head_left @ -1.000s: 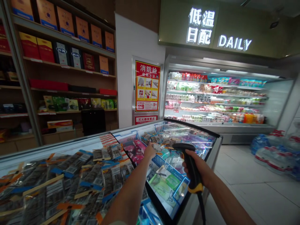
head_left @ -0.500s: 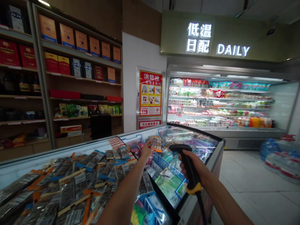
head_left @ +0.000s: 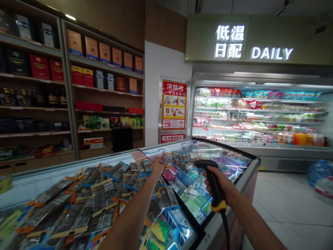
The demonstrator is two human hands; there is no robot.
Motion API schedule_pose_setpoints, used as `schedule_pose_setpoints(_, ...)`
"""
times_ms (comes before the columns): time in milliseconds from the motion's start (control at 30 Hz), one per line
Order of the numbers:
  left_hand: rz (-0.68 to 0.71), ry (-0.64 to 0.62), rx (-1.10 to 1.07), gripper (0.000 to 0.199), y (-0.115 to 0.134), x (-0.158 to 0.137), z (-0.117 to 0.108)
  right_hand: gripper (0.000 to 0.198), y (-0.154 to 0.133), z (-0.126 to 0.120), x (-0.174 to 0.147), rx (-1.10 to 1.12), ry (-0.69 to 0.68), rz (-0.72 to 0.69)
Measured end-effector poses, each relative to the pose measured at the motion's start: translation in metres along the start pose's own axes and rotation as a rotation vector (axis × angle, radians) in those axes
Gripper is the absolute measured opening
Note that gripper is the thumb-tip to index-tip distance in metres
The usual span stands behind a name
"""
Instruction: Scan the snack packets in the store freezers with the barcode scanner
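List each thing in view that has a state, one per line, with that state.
Left hand: outstretched, pinching a small packet.
Packet: held up above the freezer lid.
Right hand: closed round the scanner's grip.
Scanner: upright, head pointing towards the packet, cable hanging down.
Freezer: glass lid shut, packets piled on top.
Sign: lit.
Chiller: open-fronted, lit, shelves stocked.
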State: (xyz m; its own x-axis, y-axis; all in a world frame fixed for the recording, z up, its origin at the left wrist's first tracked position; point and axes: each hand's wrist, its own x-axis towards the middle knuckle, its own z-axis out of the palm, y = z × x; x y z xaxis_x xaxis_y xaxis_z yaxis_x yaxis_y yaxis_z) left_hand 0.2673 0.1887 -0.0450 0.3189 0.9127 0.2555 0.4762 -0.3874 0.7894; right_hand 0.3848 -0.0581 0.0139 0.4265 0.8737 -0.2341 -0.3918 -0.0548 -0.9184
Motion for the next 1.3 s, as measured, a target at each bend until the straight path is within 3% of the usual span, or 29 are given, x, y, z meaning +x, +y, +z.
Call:
schedule_pose_setpoints(167, -0.022, 0.095, 0.149, 0.048, -0.022, -0.007, -0.052, 0.026, 0.001, 0.012, 0.000, -0.029, 0.010, 0.005)
schedule_pose_setpoints(300, -0.043, 0.113, 0.249, 0.045, -0.032, -0.014, -0.078, 0.026, 0.000, 0.014, 0.001, -0.010, 0.004, -0.004)
schedule_pose_setpoints(500, -0.078, 0.079, 0.453, 0.032, -0.034, -0.028, -0.091, 0.023, -0.003, 0.003, -0.003, -0.010, 0.024, -0.030)
schedule_pose_setpoints(600, -0.104, 0.137, 0.569, 0.029, -0.028, -0.034, -0.095, 0.023, -0.005, -0.006, -0.007, -0.004, 0.033, -0.050)
schedule_pose_setpoints(700, -0.031, 0.197, 0.638, 0.030, -0.018, -0.035, -0.092, 0.022, -0.009, -0.017, -0.009, 0.013, 0.061, -0.068)
schedule_pose_setpoints(800, 0.060, 0.176, 0.619, 0.030, -0.001, -0.031, -0.078, 0.021, -0.015, -0.028, -0.011, 0.031, 0.084, -0.097)
schedule_pose_setpoints(900, 0.141, 0.122, 0.577, 0.029, 0.020, -0.025, -0.049, 0.020, -0.019, -0.038, -0.010, 0.033, 0.126, -0.111)
schedule_pose_setpoints(1100, 0.235, -0.073, 0.454, 0.033, 0.051, -0.013, 0.030, 0.022, -0.019, -0.059, 0.000, 0.022, 0.190, -0.121)
schedule_pose_setpoints(1300, 0.414, -0.215, 0.374, 0.042, 0.073, -0.005, 0.114, 0.022, -0.023, -0.082, 0.013, 0.045, 0.249, -0.095)
